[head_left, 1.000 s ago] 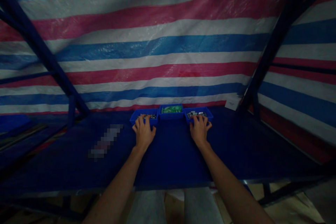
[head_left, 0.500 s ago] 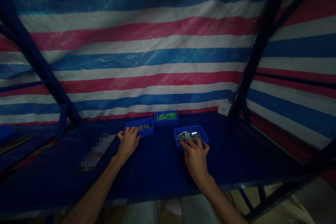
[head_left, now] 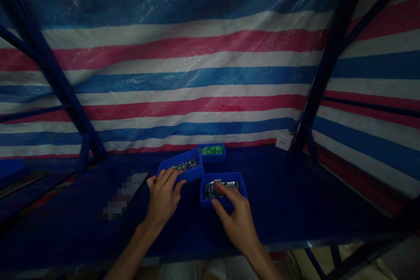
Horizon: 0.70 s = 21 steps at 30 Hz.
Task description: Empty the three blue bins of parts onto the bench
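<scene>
Three small blue bins stand on a dark blue table (head_left: pixel 295 210). My left hand (head_left: pixel 163 197) grips the near edge of the left bin (head_left: pixel 182 167), which holds small metal parts and sits tilted. My right hand (head_left: pixel 234 218) rests on the front rim of the near bin (head_left: pixel 223 189), fingers reaching among its metal pieces. The far bin (head_left: pixel 211 152) holds green parts and stands by the wall, untouched.
A striped red, white and blue tarp (head_left: pixel 183 74) forms the back and right walls. Dark blue frame posts (head_left: pixel 320 74) rise at left and right. A small white box (head_left: pixel 284 141) sits at the back right corner. A blurred flat object (head_left: pixel 124 194) lies left of my hands.
Both bins have been drawn toward me. The right bin slid left and nearer, now in front of the left bin. The left bin turned at an angle.
</scene>
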Tool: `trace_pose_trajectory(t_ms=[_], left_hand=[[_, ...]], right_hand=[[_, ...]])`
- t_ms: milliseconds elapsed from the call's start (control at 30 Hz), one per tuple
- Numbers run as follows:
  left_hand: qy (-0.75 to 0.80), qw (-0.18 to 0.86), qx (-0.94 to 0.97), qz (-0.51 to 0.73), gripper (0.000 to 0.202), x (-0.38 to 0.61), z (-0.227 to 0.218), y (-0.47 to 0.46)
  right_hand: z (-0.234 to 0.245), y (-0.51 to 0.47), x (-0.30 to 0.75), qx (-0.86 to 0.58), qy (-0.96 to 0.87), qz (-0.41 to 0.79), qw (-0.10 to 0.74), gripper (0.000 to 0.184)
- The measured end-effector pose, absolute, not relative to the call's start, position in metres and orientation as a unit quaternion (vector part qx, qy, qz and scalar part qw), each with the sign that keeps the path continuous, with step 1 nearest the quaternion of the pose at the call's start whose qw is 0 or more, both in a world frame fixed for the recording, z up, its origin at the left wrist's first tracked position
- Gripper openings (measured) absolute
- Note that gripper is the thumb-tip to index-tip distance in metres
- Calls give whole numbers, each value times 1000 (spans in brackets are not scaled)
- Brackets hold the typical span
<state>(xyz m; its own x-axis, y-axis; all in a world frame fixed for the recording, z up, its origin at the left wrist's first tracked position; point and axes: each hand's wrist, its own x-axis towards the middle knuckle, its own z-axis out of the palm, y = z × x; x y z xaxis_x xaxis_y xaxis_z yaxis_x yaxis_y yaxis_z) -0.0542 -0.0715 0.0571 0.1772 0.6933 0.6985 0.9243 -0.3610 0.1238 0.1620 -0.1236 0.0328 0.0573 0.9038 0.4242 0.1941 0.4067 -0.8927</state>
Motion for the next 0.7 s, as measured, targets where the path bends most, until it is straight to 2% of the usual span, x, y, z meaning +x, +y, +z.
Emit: trace_pose_trajectory(t_ms=[133,200,333,367,467,500,533,600,700], left_hand=[[-490,136,-748,-427,16,1,77,-92],[-449,100,-780,-424,15,31,80,-101],[-411,41,-821,-394,25,51,74,-102],[-422,21,-811,-405,37,47,69,-97],[-458,-82,-775,-428,91,21,49,-80],[-459,-130,-775,-415,102,12,41,-74],[-458,-179,-773,-401,108,4,32,-70],[-457,-255,-762,-382,106,-5,18,-64],[-476,-294,-736,-381,101,-6,7,-64]], right_hand=[[52,-117,164,-350,-385,525,673,57],[55,-114,159,-309,-310,563,701,57],[52,-110,165,-342,-184,499,774,47],[51,-108,172,-353,-160,484,784,47],[51,-102,196,-380,-129,445,801,50],[51,-100,204,-386,-136,429,805,53],[51,-97,210,-393,-149,410,810,55],[51,-92,219,-412,-191,371,810,57],[54,-85,227,-457,-283,314,782,54]])
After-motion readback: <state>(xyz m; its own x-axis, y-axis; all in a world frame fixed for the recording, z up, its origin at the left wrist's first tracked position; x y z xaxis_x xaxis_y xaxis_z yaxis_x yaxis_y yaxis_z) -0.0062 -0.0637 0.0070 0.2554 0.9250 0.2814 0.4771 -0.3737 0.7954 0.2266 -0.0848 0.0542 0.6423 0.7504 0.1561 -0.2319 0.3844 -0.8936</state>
